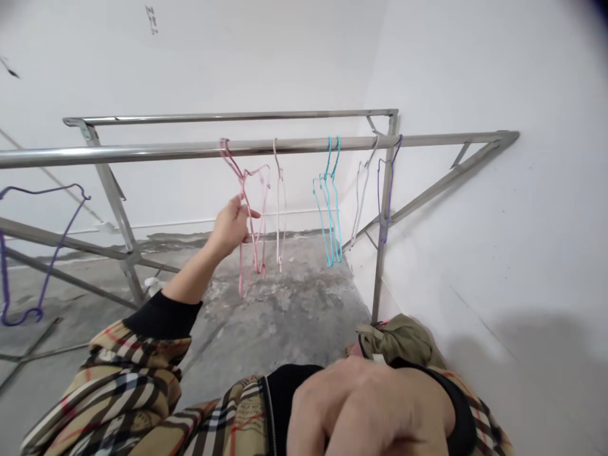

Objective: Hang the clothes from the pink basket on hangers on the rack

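Over at the steel drying rack, your left hand is up by the front rail with the fingers stretched out against a pink wire hanger. It's hanging tilted and skewed from that rail. Your fingers are right on it, but I can't tell from this shot whether you're really gripping it or just touching it.

Your right hand is way down close to the camera at the bottom of the view, back of the hand showing and knuckles bent. The fingers are mostly hidden, so no telling if it's open or closed, or if it's holding anything. Just past it there's a bunched-up olive green cloth, right by the plaid sleeve on that arm.

Along the same rail, moving right from your left hand, you've got a pale pink hanger, a pair of teal hangers, a white hanger, and a purple hanger beside the rack's upright post. Another purple hanger sits off by itself at the far left, next to the rack's lower bars. Below it all is a patchy concrete floor, and a white wall runs along the right side.
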A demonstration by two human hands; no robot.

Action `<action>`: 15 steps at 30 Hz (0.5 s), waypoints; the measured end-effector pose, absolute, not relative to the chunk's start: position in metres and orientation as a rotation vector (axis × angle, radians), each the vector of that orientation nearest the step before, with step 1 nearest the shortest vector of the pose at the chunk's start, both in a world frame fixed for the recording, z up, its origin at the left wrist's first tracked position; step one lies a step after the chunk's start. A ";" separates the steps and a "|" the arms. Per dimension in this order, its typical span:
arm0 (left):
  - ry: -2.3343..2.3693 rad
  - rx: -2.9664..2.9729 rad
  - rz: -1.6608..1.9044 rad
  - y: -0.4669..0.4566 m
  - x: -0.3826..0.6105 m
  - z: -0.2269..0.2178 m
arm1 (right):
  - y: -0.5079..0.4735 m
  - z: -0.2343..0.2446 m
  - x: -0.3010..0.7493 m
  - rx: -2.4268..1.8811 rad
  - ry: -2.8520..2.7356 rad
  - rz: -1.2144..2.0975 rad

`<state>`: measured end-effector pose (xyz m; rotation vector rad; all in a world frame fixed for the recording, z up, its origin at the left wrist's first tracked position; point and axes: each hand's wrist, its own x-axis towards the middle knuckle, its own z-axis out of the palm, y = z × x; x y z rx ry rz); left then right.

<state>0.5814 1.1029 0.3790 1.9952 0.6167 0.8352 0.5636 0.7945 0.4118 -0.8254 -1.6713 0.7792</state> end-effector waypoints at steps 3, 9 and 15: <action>0.517 2.062 0.747 1.072 0.614 0.388 | 0.777 0.408 0.567 -0.749 -1.398 0.788; 0.313 2.068 0.620 1.019 0.686 0.399 | 0.730 0.359 0.584 -0.945 -0.861 0.591; 0.213 2.077 0.541 0.972 0.755 0.405 | 0.694 0.320 0.590 -1.074 -0.406 0.385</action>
